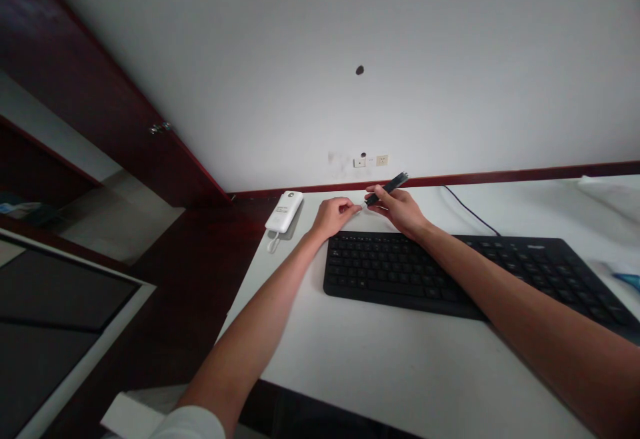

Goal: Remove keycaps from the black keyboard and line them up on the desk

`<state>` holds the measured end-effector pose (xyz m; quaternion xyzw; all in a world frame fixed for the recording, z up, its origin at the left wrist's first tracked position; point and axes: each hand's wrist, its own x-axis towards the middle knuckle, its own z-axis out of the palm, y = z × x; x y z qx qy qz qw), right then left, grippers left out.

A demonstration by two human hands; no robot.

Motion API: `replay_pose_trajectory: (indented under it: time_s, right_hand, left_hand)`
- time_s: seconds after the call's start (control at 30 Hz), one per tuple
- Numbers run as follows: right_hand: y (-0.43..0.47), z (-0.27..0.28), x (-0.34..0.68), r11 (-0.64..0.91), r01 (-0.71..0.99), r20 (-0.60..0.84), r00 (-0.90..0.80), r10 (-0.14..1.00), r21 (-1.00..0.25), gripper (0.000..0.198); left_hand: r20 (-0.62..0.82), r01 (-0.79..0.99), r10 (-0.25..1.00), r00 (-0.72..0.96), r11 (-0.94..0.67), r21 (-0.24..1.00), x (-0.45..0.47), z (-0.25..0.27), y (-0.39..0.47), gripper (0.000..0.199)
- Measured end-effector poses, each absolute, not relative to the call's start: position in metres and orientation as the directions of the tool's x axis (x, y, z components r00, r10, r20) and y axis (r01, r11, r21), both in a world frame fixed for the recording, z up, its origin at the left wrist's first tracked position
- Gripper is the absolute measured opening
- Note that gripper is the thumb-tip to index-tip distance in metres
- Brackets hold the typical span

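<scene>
Beyond the far left corner of the black keyboard (pixel 385 269), both my hands meet over the white table. My right hand (pixel 403 211) is closed around a dark, stick-like object (pixel 393 187) with a ragged, bristle-like far end; its exact kind is unclear. The stick tilts up to the right. My left hand (pixel 334 217) is closed in a pinch, its fingertips at a small whitish piece (pixel 363 206) by the lower end of the stick. Whether that piece is joined to the stick, I cannot tell. My right forearm passes over the keyboard and hides part of its keys.
A white power bank (pixel 284 212) with a short cable loop lies at the table's left edge. A black cord (pixel 473 211) runs behind the keyboard. Wall sockets (pixel 371 160) sit above the far edge. At right are a blue item (pixel 627 279) and whitish plastic (pixel 613 196).
</scene>
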<state>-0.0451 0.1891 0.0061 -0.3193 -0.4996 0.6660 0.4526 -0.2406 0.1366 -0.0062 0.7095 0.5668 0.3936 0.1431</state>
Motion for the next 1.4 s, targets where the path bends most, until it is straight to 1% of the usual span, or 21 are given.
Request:
replay_pose_trajectory:
  time_s: [0.13,0.27,0.53,0.67,0.8,0.93,1.03,1.13,1.23,1.33,1.4]
  right_hand:
    - [0.189,0.005,-0.045,-0.061,-0.288,0.06,-0.391,0.919,-0.956,0.042]
    - [0.191,0.002,-0.045,-0.05,-0.29,0.064,-0.371,0.926,-0.956,0.045]
    - [0.189,0.005,-0.044,-0.092,-0.311,0.043,-0.401,0.915,-0.946,0.039]
    - [0.189,0.006,-0.044,-0.108,-0.328,0.037,-0.408,0.912,-0.938,0.04]
    - [0.191,0.004,-0.044,-0.106,-0.339,0.048,-0.416,0.908,-0.935,0.041]
    - [0.192,0.002,-0.044,-0.129,-0.373,0.047,-0.427,0.903,-0.919,0.038]
    - [0.191,0.002,-0.044,-0.123,-0.357,0.043,-0.424,0.905,-0.926,0.035]
    - [0.191,0.003,-0.044,-0.111,-0.325,0.033,-0.406,0.913,-0.939,0.031]
    - [0.192,0.004,-0.043,-0.151,-0.318,-0.024,-0.37,0.929,-0.936,0.032]
    - [0.195,0.003,-0.042,-0.211,-0.332,-0.097,-0.33,0.939,-0.919,0.036]
    - [0.197,0.002,-0.041,-0.232,-0.345,-0.116,-0.325,0.938,-0.909,0.037]
  left_hand:
    - [0.394,0.671,0.918,0.032,-0.312,0.672,-0.241,-0.008,0.135,0.045]
    - [0.408,0.641,0.913,0.029,-0.33,0.693,-0.24,-0.008,0.134,0.047]
    - [0.375,0.646,0.927,0.033,-0.306,0.699,-0.24,-0.005,0.133,0.05]
    - [0.381,0.615,0.923,0.045,-0.326,0.718,-0.24,-0.005,0.134,0.051]
    - [0.368,0.619,0.929,0.035,-0.31,0.722,-0.24,-0.006,0.134,0.052]
    - [0.376,0.616,0.926,0.044,-0.321,0.719,-0.241,-0.006,0.135,0.053]
    - [0.384,0.612,0.922,0.047,-0.33,0.718,-0.241,-0.008,0.135,0.053]
    - [0.391,0.58,0.92,0.032,-0.336,0.742,-0.242,-0.009,0.136,0.047]
    - [0.41,0.567,0.912,-0.016,-0.33,0.755,-0.245,-0.009,0.136,0.04]
    - [0.43,0.622,0.902,-0.044,-0.312,0.719,-0.252,-0.005,0.124,0.033]
    - [0.407,0.645,0.913,-0.006,-0.307,0.7,-0.257,-0.002,0.107,0.027]
